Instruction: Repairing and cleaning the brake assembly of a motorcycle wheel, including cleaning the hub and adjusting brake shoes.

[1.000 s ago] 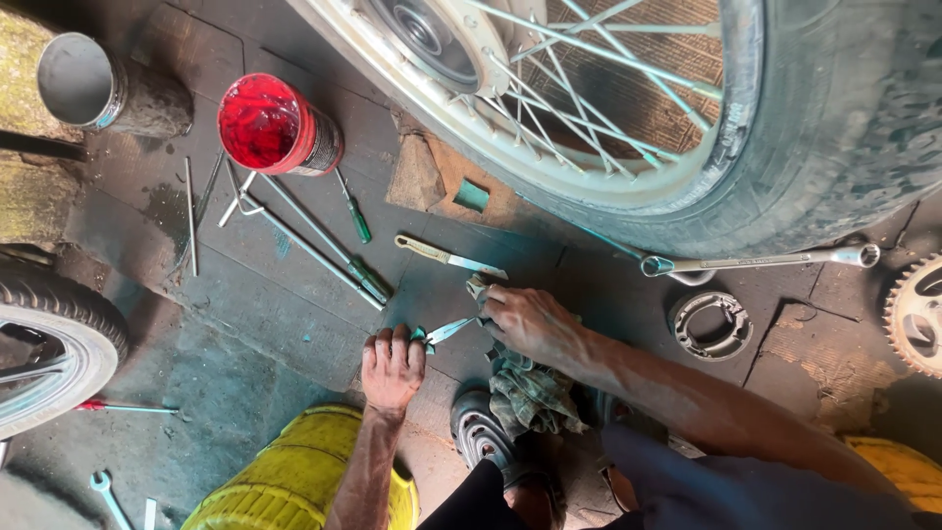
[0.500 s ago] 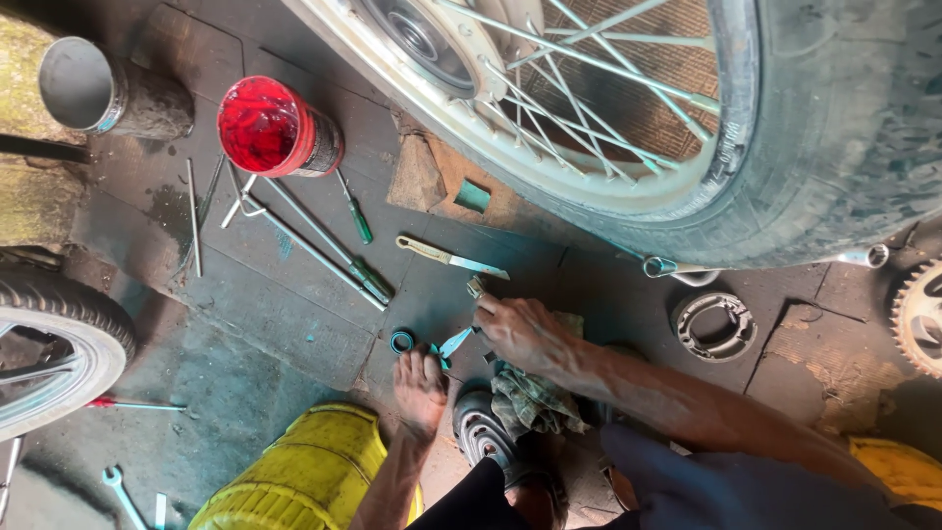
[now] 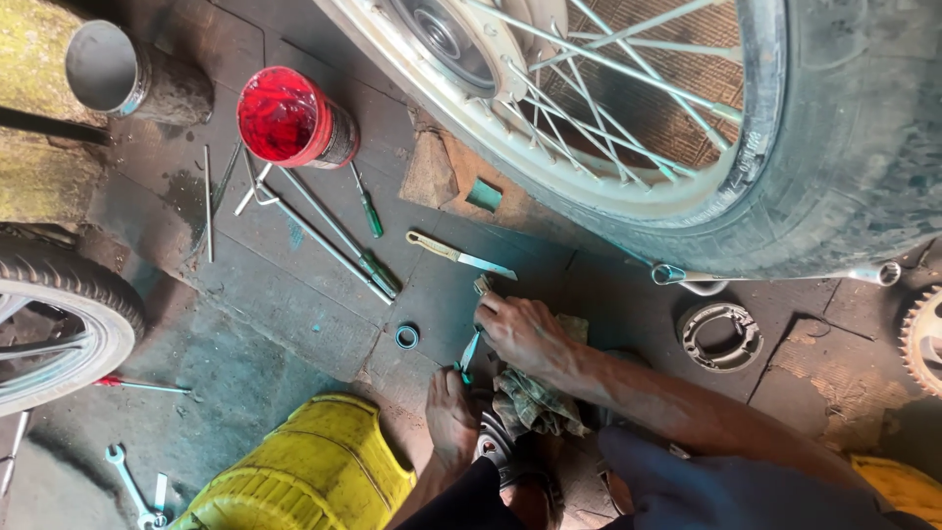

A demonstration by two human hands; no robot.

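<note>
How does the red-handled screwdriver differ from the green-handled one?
The red-handled screwdriver lies alone at lower left beside the small tyre, nearly level in the picture. The green-handled screwdriver lies up by the red cup among long rods, steeply slanted. The red one's handle looks slimmer and its shaft longer. Both lie flat on the dark floor, untouched by either hand.

Red cup (image 3: 285, 118) & grey pipe (image 3: 118, 74) top left; screwdrivers (image 3: 369, 213), rods on floor. Spoked wheel w/ tyre (image 3: 785, 128) above. Brake shoes (image 3: 721, 336), spanner (image 3: 775, 276) right. Yellow can (image 3: 304, 471) bottom.
</note>
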